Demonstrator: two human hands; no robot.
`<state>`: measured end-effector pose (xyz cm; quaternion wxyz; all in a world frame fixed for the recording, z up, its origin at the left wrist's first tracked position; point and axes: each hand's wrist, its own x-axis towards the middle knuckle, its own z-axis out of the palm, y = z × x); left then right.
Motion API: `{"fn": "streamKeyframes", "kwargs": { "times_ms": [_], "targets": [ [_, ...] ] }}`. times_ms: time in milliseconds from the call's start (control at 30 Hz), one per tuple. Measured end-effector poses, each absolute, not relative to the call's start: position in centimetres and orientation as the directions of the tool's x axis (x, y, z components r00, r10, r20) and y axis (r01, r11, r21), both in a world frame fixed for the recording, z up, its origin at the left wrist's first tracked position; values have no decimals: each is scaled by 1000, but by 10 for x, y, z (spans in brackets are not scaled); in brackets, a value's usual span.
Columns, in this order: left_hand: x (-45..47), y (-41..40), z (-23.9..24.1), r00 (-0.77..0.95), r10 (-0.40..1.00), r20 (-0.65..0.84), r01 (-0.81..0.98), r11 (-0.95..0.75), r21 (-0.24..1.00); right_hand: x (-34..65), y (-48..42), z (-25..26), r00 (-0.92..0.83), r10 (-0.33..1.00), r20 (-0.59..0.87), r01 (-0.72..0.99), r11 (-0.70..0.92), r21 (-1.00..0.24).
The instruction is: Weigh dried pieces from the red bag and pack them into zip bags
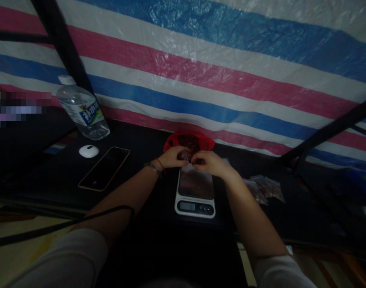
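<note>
My left hand (171, 157) is closed on a small clear plastic bag (184, 155) above the far end of a white digital kitchen scale (196, 191). Beside it, my right hand (212, 163) has its fingers curled together near the bag's mouth. Something dark shows at those fingertips, too dim to name. Just behind both hands lies an open red plastic bag (207, 143) holding dark reddish dried bits (189, 141). The scale's metal plate is partly covered by my hands at its far edge; its display is lit but unreadable.
Several small filled zip bags (265, 189) lie right of my right forearm on the black table (153, 196). To the left are a phone (105, 169), a white earbud case or mouse (89, 151) and a clear bottle (83, 108). Behind hangs a striped tarp (201, 72) with dark poles.
</note>
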<state>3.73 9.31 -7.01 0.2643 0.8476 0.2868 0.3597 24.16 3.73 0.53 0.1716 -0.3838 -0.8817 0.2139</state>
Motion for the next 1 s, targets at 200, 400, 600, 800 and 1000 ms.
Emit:
{"fn": "streamKeyframes", "kwargs": {
  "times_ms": [200, 400, 600, 800, 1000],
  "targets": [
    [44, 86, -66, 552, 696, 459, 282, -674, 683, 232, 50, 27, -596, 773, 215, 521, 576, -630],
    [51, 84, -67, 420, 741, 524, 152, -627, 764, 212, 67, 20, -539, 789, 294, 518, 586, -623],
    [55, 88, -74, 261, 808, 529, 169, -578, 799, 201, 71, 16, -508, 780, 364, 551, 620, -559],
    [57, 90, -75, 243, 815, 526, 169, -570, 804, 203, 68, 27, -570, 766, 297, 620, 638, -458],
    [57, 86, -71, 274, 795, 541, 166, -593, 788, 204, 66, 27, -578, 775, 256, 646, 626, -437]
  ]
}}
